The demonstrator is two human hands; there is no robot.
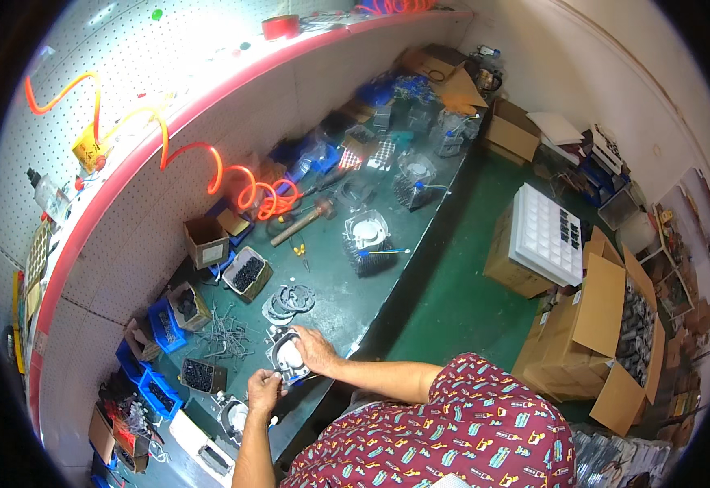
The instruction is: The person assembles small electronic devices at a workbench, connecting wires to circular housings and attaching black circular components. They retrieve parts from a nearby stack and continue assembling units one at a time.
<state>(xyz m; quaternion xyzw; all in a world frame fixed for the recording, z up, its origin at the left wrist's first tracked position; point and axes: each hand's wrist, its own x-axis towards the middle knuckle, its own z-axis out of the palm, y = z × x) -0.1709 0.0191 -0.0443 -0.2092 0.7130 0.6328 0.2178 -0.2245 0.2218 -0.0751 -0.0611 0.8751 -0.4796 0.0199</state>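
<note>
**Both hands on a metal housing at the bench's near end**

While the long green workbench (347,285) sweeps from one o'clock down to seven, the person stands at its near end, patterned red shirt filling the six o'clock rim. Big cardboard cartons (607,333) crowd four o'clock, one topped with a white compartment tray (546,236), so floor room there is narrow; the green floor strip (452,293) beside the bench edge stays open for stepping.

On the bench at twelve, a finned metal cylinder (367,237) stands with a blue-handled tool (387,252) lying against it, a wooden-handled hammer (302,224) just at its ten o'clock. The orange coiled air hose (241,183) hangs off the pegboard wall, likely kept up so it clears the work.

Closer in, blue bins (164,325) and small boxes of dark parts line the wall side, within reach. A stack of flat grey gaskets (288,302) lies just beyond the hands, a scatter of long pins (223,335) at nine.

Now the hands: the right hand (316,350) presses over a squarish metal housing (287,358), fingers curled on its rim, seemingly steadying it near the bench edge. The left hand (264,389) is closed at the housing's lower corner; what it pinches, I can't tell.
</note>
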